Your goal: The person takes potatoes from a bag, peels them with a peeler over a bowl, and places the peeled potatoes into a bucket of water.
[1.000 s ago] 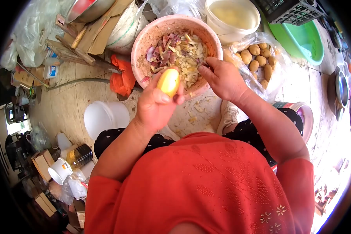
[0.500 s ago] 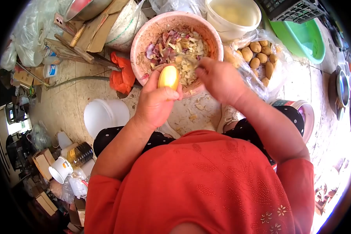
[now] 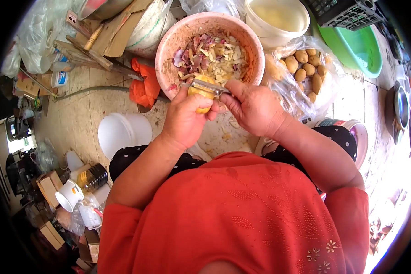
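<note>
Just one potato (image 3: 200, 93), one peeler (image 3: 210, 86), two hands (image 3: 183, 120) (image 3: 259, 110).

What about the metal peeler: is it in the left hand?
No, the right hand holds the metal peeler, while the left hand holds the potato.

Potato (image 3: 199, 95): yellow, oblong, gripped in the left hand (image 3: 185, 115) by the near rim of the pink basin (image 3: 160, 57).
Peeler (image 3: 209, 85): metallic, narrow, lying crosswise over the potato, its handle end in the right hand (image 3: 256, 108).
</note>
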Demonstrator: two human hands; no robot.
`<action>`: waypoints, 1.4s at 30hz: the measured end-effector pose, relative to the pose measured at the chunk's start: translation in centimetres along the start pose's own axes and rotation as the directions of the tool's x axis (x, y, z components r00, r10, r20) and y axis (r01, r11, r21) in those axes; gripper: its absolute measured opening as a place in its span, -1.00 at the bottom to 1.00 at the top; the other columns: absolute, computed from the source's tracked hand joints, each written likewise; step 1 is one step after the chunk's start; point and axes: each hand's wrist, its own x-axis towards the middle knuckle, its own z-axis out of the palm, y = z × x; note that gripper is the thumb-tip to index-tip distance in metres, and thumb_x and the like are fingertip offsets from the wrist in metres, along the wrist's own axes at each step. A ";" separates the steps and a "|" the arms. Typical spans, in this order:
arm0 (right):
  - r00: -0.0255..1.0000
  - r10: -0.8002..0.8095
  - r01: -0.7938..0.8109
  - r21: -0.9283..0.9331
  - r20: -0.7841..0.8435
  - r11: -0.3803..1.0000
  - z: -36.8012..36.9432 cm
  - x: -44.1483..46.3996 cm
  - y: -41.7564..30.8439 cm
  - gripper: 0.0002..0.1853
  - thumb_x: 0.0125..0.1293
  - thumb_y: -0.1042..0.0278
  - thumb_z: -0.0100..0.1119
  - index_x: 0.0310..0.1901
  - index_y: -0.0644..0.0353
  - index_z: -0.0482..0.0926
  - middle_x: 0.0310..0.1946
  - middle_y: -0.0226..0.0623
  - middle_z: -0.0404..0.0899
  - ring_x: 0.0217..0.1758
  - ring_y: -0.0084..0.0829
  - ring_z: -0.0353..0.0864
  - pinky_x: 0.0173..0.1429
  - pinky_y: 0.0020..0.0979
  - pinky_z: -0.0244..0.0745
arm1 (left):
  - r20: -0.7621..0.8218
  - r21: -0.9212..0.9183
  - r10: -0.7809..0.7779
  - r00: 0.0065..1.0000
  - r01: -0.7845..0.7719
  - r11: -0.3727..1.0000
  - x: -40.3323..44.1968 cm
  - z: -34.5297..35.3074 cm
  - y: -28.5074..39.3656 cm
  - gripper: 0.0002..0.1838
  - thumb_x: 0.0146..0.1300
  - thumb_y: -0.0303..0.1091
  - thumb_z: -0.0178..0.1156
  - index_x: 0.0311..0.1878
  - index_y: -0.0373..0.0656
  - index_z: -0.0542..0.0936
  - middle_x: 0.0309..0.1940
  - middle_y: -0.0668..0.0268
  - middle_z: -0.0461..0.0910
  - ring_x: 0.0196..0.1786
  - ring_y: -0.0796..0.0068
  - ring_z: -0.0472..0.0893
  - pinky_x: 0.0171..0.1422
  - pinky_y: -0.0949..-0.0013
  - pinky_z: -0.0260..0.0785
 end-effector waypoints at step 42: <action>0.970 0.243 -0.242 -0.030 0.024 0.970 -0.8 2.0 2.9 -0.67 0.38 0.13 -0.02 -0.23 0.29 0.50 -0.34 0.12 0.61 -0.18 0.10 0.61 -0.05 -0.01 0.48 | 0.009 0.038 0.034 0.999 -0.035 0.999 -1.2 0.6 1.4 -0.41 -0.01 -0.34 0.10 0.18 -0.23 0.39 -0.10 0.15 0.54 -0.37 0.42 0.45 -0.31 0.39 0.26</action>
